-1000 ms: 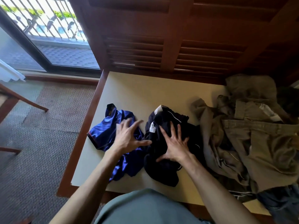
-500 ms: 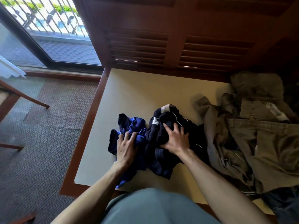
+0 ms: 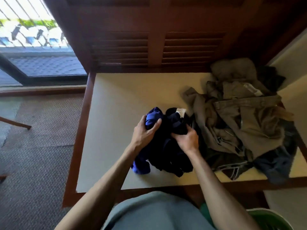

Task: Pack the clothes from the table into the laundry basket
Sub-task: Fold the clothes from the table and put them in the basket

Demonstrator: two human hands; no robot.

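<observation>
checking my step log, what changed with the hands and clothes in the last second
Both hands went from lying spread and flat on the clothes to gripping them: the left hand now holds the blue garment bunched up, the right hand grips the black garment, and the two pieces are gathered together into one bundle. The khaki pile on the table stayed as it was.

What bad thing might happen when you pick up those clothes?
The left hand grips the blue garment and the right hand grips the black garment, but both trail loose below the grip, so parts may slip out. The black one lies against the khaki pile and might drag it. The green basket sits low and right, so a drop could miss.
</observation>
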